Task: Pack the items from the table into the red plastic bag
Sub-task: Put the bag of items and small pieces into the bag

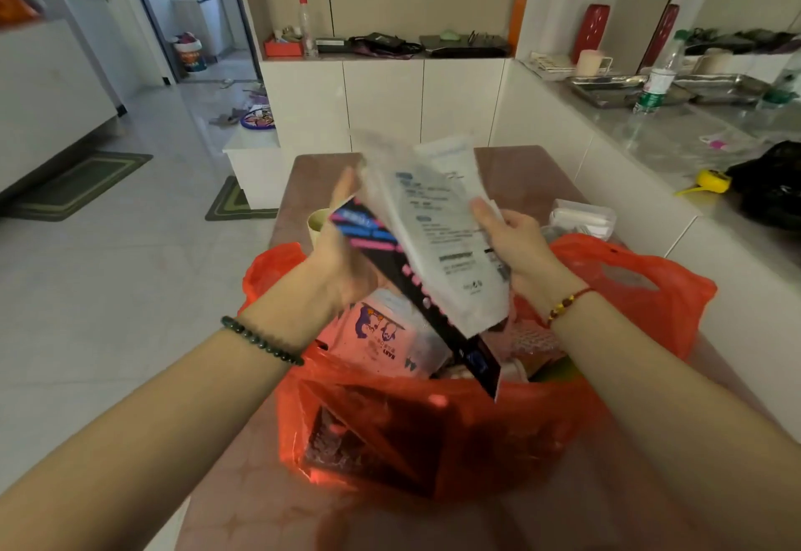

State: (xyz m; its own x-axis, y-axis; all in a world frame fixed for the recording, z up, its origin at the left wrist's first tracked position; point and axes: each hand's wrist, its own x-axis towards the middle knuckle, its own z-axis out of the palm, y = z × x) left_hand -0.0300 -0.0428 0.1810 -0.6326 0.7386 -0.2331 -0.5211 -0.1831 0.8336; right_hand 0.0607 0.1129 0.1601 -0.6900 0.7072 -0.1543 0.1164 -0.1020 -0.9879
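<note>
The red plastic bag (433, 429) stands open on the brown table (520, 173), with a pink printed packet (381, 333) and other items inside. Above its mouth I hold a stack of flat packets: a white printed pouch (437, 238) on top and a black packet with pink and blue stripes (437, 325) beneath, its lower end reaching into the bag. My left hand (346, 247) grips the stack's left edge. My right hand (516, 247) grips the right edge of the white pouch.
On the table behind the bag lie a clear plastic box (583, 216) and a pale green cup (318, 221). A grey counter (693, 134) on the right carries a bottle (659, 77), metal trays, a yellow tool and a black bag. White cabinets stand behind the table.
</note>
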